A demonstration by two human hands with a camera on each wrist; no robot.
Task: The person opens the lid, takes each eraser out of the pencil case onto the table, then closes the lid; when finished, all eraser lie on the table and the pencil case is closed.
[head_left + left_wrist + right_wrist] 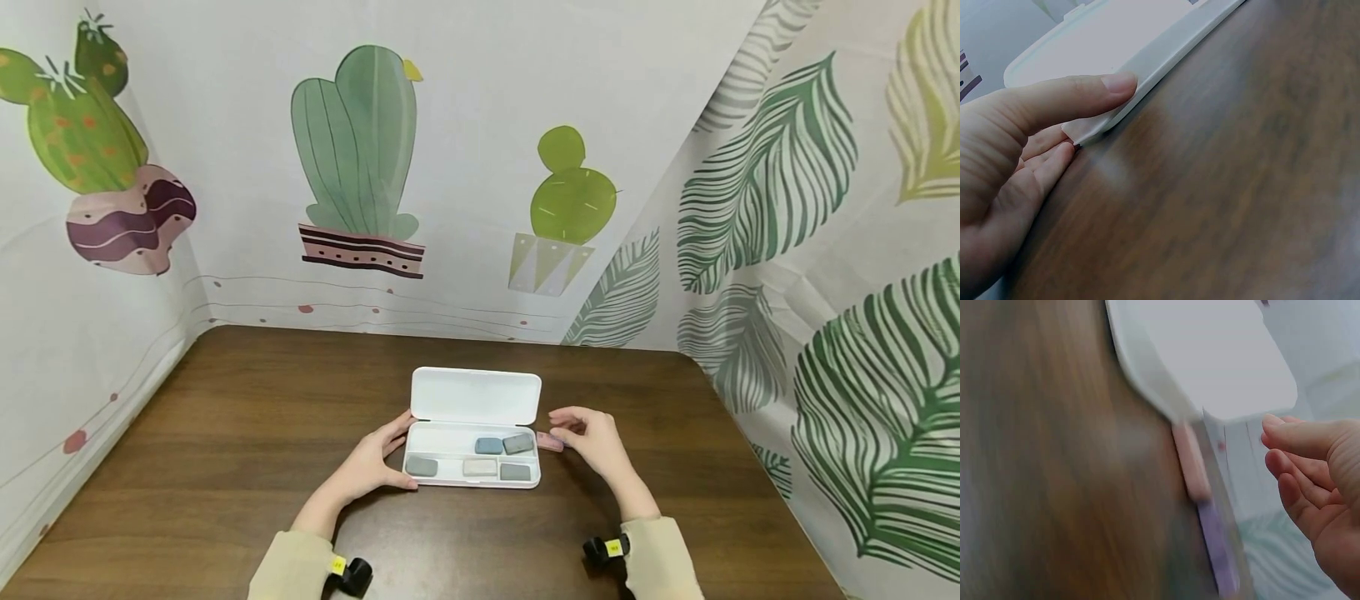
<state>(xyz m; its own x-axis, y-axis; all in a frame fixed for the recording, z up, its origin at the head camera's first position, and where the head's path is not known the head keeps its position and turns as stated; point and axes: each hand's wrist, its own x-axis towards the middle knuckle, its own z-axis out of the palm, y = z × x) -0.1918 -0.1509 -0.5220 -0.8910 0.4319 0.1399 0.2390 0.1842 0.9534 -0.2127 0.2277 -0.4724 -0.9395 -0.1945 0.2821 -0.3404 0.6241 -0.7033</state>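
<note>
White case held at its left end, right hand raised beside small blocks

Nearest, two beige sleeves (663, 557) are seen, and at each wrist a small black camera (600, 551) is worn. By the left hand (371, 465), the left end of the open white case (450, 482) is held; the thumb is laid on its near edge, apart from the other fingers, which are placed at the left side. The right hand (596, 440) is held just right of the case, its fingers loosely bent; whether thumb and forefinger touch cannot be told.

In the near row of the case, a grey-green block (422, 467), a whitish block (480, 467) and a grey block (515, 472) are placed, from left to right. In the far row, a blue block (489, 446) is set beside a tilted dark grey block (518, 443). On the brown table (285, 400), right of the case, a pink block (549, 442) and a purple block (1217, 547) are lined up end to end. Farther, the raised lid (476, 397) is seen, then a white cloth (472, 167) printed with cacti.
</note>
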